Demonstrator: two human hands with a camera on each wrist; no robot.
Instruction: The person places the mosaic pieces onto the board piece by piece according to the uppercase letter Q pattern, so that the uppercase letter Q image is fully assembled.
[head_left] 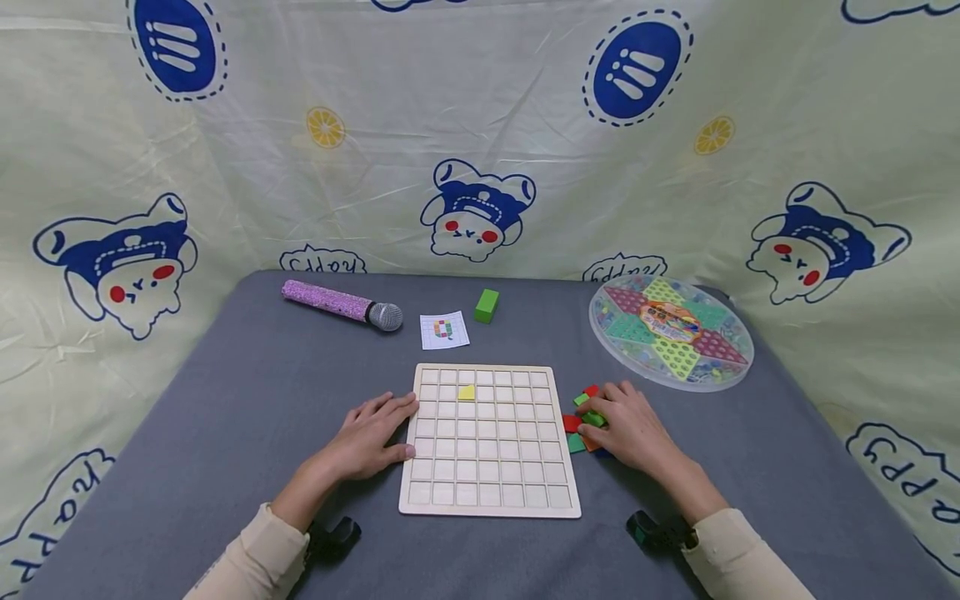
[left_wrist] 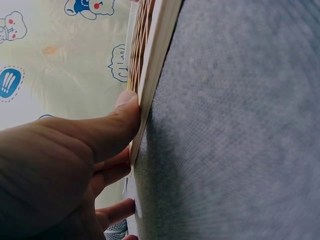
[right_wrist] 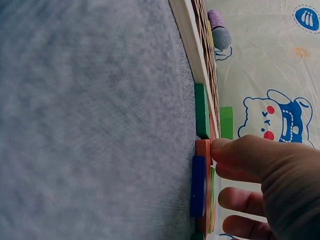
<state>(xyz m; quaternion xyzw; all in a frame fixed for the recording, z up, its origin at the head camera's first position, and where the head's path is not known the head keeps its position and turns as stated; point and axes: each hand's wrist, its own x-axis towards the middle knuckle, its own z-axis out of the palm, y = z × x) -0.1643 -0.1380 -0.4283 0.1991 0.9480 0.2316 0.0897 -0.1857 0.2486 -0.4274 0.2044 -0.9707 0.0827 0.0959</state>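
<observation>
A wooden grid board (head_left: 491, 471) lies flat on the table, with one yellow tile (head_left: 467, 392) in its upper part. My left hand (head_left: 372, 437) rests at the board's left edge, fingertips and thumb against the rim. My right hand (head_left: 633, 425) reaches over a small pile of coloured tiles beside the board's right edge. Among them are red (head_left: 572, 423), green (head_left: 576, 443), orange (right_wrist: 202, 147) and blue (right_wrist: 198, 186) tiles. The right thumb tip comes right at the pile, the other fingers spread over it and partly hide it.
Behind the board lie a small pattern card (head_left: 444, 331) and a green block (head_left: 487, 306). A purple glittery microphone (head_left: 333, 302) is at the back left. A round Chinese checkers set (head_left: 671, 333) sits at the back right. A printed cloth (head_left: 480, 125) hangs behind the table.
</observation>
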